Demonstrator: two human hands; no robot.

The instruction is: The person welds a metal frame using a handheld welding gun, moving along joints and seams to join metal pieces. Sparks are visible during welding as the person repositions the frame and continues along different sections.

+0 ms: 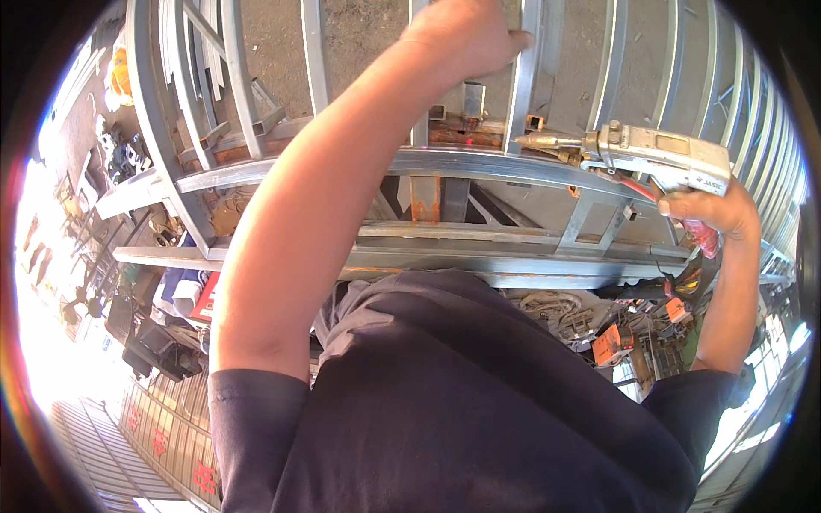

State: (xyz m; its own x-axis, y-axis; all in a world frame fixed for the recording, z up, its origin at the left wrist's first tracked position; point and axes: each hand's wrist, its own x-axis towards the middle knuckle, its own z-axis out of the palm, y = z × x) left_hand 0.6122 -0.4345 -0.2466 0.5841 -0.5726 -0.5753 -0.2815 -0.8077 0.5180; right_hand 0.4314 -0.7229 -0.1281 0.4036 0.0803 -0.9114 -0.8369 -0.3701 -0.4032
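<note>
My right hand (714, 209) is closed around the handle of a hand-held welding gun (667, 154) with a pale body and a red grip. Its brass-coloured nozzle (552, 139) points left, the tip at a grey metal bar (520, 107) where it meets a long curved-looking rail (462, 161). My left arm stretches forward across the frame. My left hand (466, 34) is at the top edge of the picture, its thumb by the upper part of that bar. Its other fingers are hidden, so its grip cannot be told.
Many parallel metal bars (676, 64) run away from me over a concrete floor (376, 51). Another rail (505, 263) crosses just in front of my body. Coiled cable (556, 312) and orange-marked equipment (609, 344) lie at the lower right. Dark clutter (162, 350) stands at left.
</note>
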